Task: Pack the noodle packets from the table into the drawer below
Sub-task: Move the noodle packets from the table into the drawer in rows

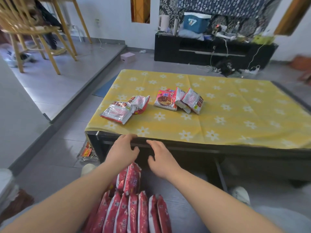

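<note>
Several red and white noodle packets lie on the yellow flowered tablecloth (235, 118): a left pile (124, 109) and a right group (178, 100) leaning on one another. Below the table edge the dark drawer (181, 207) stands pulled out, with several red packets (131, 207) standing on edge in rows inside. My left hand (122, 151) hovers at the table's front edge, fingers apart, holding nothing. My right hand (162, 159) is beside it over the drawer, fingers spread and empty.
A wooden chair (33, 31) stands on a raised floor at the far left. A black TV cabinet (210, 51) with clutter and cables lines the back wall. A small tray with red items (87, 153) lies on the floor by the table's left corner.
</note>
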The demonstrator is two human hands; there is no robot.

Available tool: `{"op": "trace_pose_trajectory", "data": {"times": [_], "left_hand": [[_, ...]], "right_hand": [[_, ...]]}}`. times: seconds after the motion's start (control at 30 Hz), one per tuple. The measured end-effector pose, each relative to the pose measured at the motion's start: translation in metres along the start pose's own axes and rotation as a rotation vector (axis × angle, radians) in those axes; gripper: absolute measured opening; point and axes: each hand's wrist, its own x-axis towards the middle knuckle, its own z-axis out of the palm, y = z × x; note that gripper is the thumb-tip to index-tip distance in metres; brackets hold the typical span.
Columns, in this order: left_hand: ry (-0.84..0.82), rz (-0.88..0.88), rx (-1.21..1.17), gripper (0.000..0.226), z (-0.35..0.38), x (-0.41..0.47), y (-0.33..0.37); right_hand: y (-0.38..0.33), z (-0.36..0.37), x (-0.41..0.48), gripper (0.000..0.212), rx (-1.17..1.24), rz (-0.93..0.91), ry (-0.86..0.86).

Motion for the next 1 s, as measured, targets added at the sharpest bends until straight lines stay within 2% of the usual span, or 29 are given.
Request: {"op": "trace_pose_trajectory", "data": {"times": [0.2,0.33,0.53,0.67,0.8,0.9,1.0], "left_hand": [[0.047,0.024,0.045,0.053,-0.01,0.035,0.013],[0.091,0.008,0.098,0.061,-0.015,0.068,0.013],[0.17,-0.125,0.144,0.077,-0.015,0.112,0.007],[0.172,-0.17,0.088,0.079,-0.008,0.141,-0.003],[0.136,-0.129,0.242,0.087,-0.005,0.159,-0.012],[0.047,-0.166,0.323,0.094,-0.004,0.17,-0.024],[0.025,-0.145,0.342,0.091,-0.003,0.172,-0.028]], "right_hand": [[0.009,-0.027,0.032,0.06,-0.093,-0.076,0.09],[0.011,-0.036,0.075,0.059,-0.162,-0.07,0.125],[0.006,-0.039,0.136,0.062,-0.012,0.028,0.127],[0.006,-0.04,0.183,0.057,0.183,0.198,0.185],[0.003,-0.046,0.226,0.064,0.254,0.281,0.25],[-0.004,-0.04,0.257,0.068,0.274,0.326,0.278],[-0.016,-0.033,0.275,0.079,0.281,0.363,0.272]]}}
